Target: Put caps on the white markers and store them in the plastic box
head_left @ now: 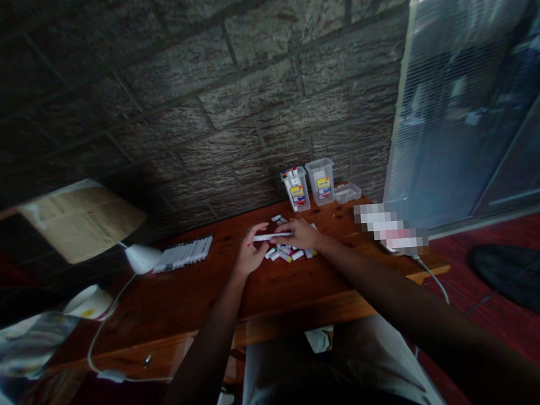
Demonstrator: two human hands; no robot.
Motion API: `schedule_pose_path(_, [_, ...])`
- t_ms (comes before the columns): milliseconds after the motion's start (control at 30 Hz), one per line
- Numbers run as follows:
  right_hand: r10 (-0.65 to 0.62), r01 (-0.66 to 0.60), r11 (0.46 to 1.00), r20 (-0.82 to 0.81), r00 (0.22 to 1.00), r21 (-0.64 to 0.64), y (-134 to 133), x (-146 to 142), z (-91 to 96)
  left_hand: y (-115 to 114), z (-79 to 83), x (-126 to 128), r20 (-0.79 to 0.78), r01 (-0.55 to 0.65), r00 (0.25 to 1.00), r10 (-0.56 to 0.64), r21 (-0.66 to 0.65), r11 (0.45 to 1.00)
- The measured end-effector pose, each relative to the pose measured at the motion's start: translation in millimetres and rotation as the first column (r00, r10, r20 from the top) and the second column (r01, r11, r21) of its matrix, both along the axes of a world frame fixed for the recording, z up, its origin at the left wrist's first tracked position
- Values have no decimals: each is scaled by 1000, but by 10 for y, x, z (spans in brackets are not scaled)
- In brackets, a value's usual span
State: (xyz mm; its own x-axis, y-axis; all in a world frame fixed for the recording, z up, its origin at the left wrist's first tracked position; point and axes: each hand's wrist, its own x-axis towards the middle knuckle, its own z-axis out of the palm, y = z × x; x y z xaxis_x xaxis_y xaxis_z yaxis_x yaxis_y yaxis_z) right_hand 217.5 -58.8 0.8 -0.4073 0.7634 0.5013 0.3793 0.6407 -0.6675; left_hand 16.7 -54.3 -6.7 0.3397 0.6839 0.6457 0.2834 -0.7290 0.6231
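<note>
R grip point(302, 234) pinches wht marker point(270, 236) at one end; L grip point(251, 253) curls nr other, hold unclear. Marker pile point(285, 255) on surface point(303, 283) below.

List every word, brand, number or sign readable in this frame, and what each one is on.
None can be read for certain.
Lampshade: dark printed word, too blurred.
Left plastic box and right plastic box: print on yellow labels, too small.
White pen in the hands and loose pens: any print too small.
Pixelated patch: any text hidden.
</note>
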Motion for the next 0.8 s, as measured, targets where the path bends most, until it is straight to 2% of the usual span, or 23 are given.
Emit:
schedule_pose_path(133, [-37,36,998,11,999,47,-3,12,8,48,-34,-21,71,-74,995,72,25,997])
schedule_pose_path(233, [-59,59,996,-6,998,59,5,32,26,61,-46,-31,106,-98,989,101,-35,995])
schedule_pose_path(400, [24,-23,999,-40,999,41,42,44,3,47,-39,-26,78,-151,984,158,-94,984])
schedule_pose_path(533, [19,-10,997,-106,994,78,19,11,25,55,-37,-32,71,-228,969,237,-119,966])
schedule_pose_path(667, [19,-11,996,-82,996,90,-27,13,93,53,-31,-48,-14,-208,978,208,-132,969])
schedule_pose_path(800, [18,-16,999,-52,998,49,-18,26,93,33,-15,-43,-44,-221,975,217,-134,966])
